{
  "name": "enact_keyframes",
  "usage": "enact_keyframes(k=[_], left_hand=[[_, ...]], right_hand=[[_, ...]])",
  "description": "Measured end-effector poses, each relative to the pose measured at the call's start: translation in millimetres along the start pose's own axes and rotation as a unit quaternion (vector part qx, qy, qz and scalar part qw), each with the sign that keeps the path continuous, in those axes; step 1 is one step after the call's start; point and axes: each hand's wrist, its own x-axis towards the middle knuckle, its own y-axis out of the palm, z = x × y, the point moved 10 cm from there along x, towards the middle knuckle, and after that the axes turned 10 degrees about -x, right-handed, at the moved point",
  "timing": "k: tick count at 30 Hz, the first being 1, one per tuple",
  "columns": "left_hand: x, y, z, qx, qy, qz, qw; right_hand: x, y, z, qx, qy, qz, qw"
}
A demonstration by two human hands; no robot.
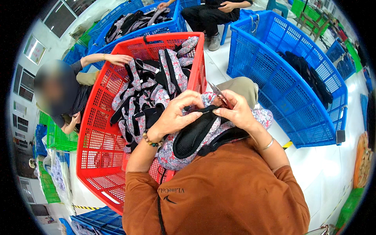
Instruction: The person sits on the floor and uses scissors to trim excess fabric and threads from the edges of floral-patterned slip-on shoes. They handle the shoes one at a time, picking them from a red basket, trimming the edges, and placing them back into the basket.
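Note:
Over my lap lie floral pieces with black linings, shaped like fabric slippers. My left hand (pixel 178 115) is closed, pinching the black edge of one floral slipper (pixel 190 138) between thumb and fingers. Close beside it, my right hand (pixel 237 111) is closed around a small pair of scissors (pixel 216 92), its blades pointing up and away. The right thumb also presses on the slipper's black edge. More floral fabric (pixel 263 117) shows past my right wrist. The scissors' handles are mostly hidden in my fingers.
A red basket (pixel 98 150) heaped with floral slippers (pixel 150 92) stands at my left; another person's hand (pixel 119 59) reaches into it. A blue basket (pixel 282 92) holding black pieces (pixel 307 76) is at right. Farther off, another blue basket (pixel 172 26) holds similar pieces, near a seated person (pixel 209 17).

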Motion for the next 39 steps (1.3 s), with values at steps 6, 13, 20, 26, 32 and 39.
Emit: enact_keyframes(k=[6,13,20,26,32,39], left_hand=[[9,15,3,0.008,0.04,0.029,0.999],[10,18,10,-0.108,0.039,0.105,0.988],[-5,28,38,-0.404,-0.061,0.088,0.908],[-11,23,41,-0.395,-0.1,0.022,0.913],[-9,23,36,-0.338,-0.08,0.021,0.938],[-8,29,42,-0.292,-0.124,0.024,0.948]], right_hand=[[0,0,-8,0.068,0.015,0.029,0.997],[-4,13,-1,0.083,0.008,0.066,0.994],[-9,31,10,0.096,-0.011,0.133,0.986],[-15,19,10,-0.062,-0.051,0.026,0.996],[-26,20,50,-0.317,-0.247,-0.064,0.914],[-26,20,61,-0.421,-0.261,-0.034,0.868]])
